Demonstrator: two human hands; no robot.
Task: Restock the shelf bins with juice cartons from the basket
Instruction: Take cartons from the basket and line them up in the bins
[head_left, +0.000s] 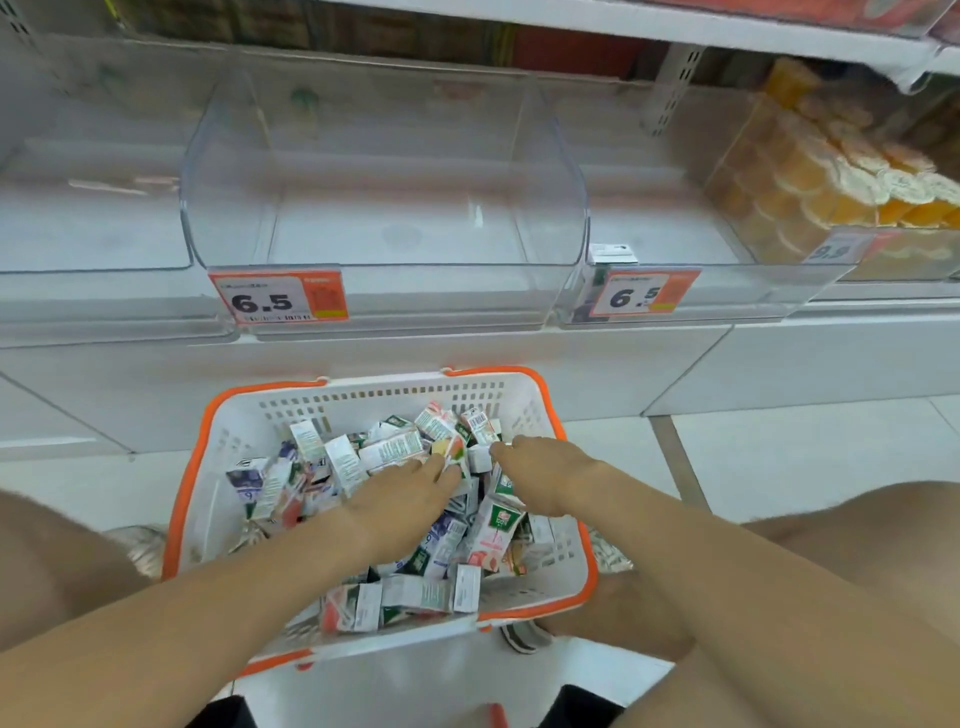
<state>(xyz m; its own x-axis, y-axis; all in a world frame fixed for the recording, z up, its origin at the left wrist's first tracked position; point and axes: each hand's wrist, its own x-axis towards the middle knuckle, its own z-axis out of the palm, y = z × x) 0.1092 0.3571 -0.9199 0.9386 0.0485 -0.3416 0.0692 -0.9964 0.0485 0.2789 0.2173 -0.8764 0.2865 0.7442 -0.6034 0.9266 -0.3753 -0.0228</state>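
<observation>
A white basket with an orange rim (571, 447) sits on the floor between my knees, filled with several small juice cartons (395, 447). My left hand (405, 499) lies over the pile, its straight fingers touching a carton with a peach picture (453, 451). My right hand (540, 475) reaches in beside it, fingers bent down among the cartons near a white one (480, 458); I can't see whether it grips anything. Above, a clear shelf bin (384, 280) stands empty behind a 6.5 price tag (280, 300). The bin to its right (727, 283) holds one carton (612, 255) at its front left corner.
Another clear bin (93, 249) stands at the left. At far right, a bin (909, 260) is stacked with orange sealed cups (831, 176). A white shelf (623, 15) overhangs the bins. My bare knees flank the basket on a white tiled floor (805, 457).
</observation>
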